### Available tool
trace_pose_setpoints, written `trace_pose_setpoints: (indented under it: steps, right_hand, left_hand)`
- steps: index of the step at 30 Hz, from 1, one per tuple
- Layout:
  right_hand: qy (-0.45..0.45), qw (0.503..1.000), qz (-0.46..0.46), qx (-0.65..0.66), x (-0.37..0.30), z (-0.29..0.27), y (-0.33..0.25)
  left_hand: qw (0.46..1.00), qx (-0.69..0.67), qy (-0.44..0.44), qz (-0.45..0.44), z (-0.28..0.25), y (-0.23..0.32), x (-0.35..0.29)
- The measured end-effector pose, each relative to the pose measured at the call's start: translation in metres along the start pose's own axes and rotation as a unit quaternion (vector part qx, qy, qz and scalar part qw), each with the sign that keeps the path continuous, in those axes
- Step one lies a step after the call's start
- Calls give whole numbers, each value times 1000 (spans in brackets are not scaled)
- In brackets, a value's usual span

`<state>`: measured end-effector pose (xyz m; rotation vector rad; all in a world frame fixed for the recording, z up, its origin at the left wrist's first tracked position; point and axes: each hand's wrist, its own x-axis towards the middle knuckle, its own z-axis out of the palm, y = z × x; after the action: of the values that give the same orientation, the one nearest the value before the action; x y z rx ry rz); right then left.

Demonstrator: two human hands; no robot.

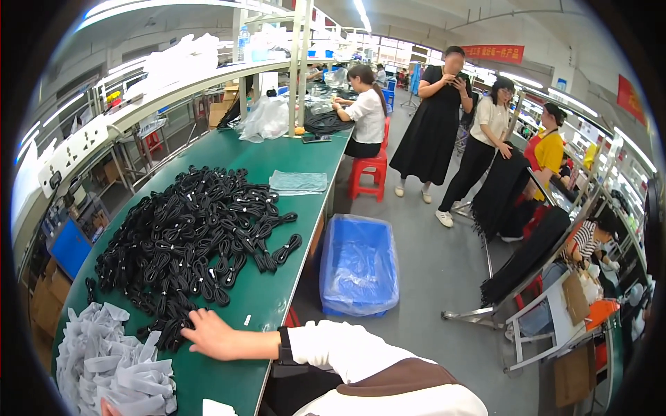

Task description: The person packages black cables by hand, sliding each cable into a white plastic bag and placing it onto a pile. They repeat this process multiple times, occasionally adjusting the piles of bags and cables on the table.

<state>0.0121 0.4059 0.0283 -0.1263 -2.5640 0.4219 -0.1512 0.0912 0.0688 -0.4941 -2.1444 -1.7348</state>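
A wide heap of black coiled cables (pixel 201 236), several with small white bits on them, covers the left part of the green table. My right hand (pixel 216 336) reaches in from the right in a white sleeve with a black wristband. Its fingers are apart at the heap's near edge, touching the closest coils. Only a little of my left hand (pixel 108 408) shows at the lower edge, against a pile of pale grey strips (pixel 114 364); what its fingers do is hidden.
A folded bluish cloth-like sheet (pixel 298 182) lies beyond the heap on the green table (pixel 250 295). A lined blue bin (pixel 357 267) stands on the floor at right. A white object (pixel 218 408) sits at the near edge. Co-workers are seated and standing farther back, near racks of black material (pixel 527 253).
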Motion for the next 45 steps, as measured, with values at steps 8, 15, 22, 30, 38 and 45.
trace_pose_setpoints:
  steps: [8, 15, 22, 30, 38, 45]
  right_hand:
    - [-49, 998, -17, -23, -33, 31, 29]
    - [-7, 945, 209, 251, -54, 0, 63]
    - [-180, 741, 300, 573, -66, -13, 9]
    - [-186, 890, 97, 404, -72, -16, -40]
    - [-156, 920, 2, 358, -77, -21, -47]
    - [-230, 928, -56, 287, -75, -26, -47]
  left_hand:
    - [956, 165, -209, 123, 4, -5, -138]
    - [971, 114, -199, 66, 33, 28, -157]
    - [956, 145, -249, 59, 38, 34, -177]
    - [952, 182, -235, 74, 56, 24, -184]
    - [972, 79, -220, -34, 47, 33, -180]
    - [979, 29, -198, -30, 44, 32, -179]
